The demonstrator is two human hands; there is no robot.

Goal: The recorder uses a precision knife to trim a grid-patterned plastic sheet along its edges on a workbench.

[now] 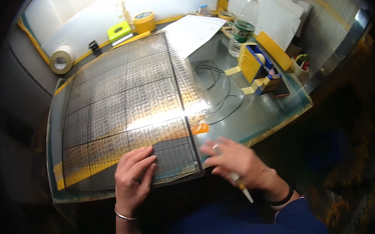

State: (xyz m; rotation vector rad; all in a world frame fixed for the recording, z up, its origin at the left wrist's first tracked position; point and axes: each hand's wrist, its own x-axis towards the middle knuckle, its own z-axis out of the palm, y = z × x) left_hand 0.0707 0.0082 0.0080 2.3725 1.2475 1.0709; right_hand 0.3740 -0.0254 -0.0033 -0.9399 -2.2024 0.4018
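Observation:
A large, dark, see-through sheet with a grid of black lines lies on the glass-topped table. My left hand rests on its near part, fingers stretched out and lying against the surface. Beside the sheet's near right corner is my right hand, smeared by motion. It grips a slim pen-like tool, whose white pointed end sticks out below the palm toward me; the rest of the tool is mostly hidden. A small orange strip lies by the sheet's right edge, just beyond the right hand.
Toward the back right stand a clear bottle and a yellow-and-blue tape dispenser. Black cable loops across the glass table. White paper, a yellow tape roll and a white roll lie along the back.

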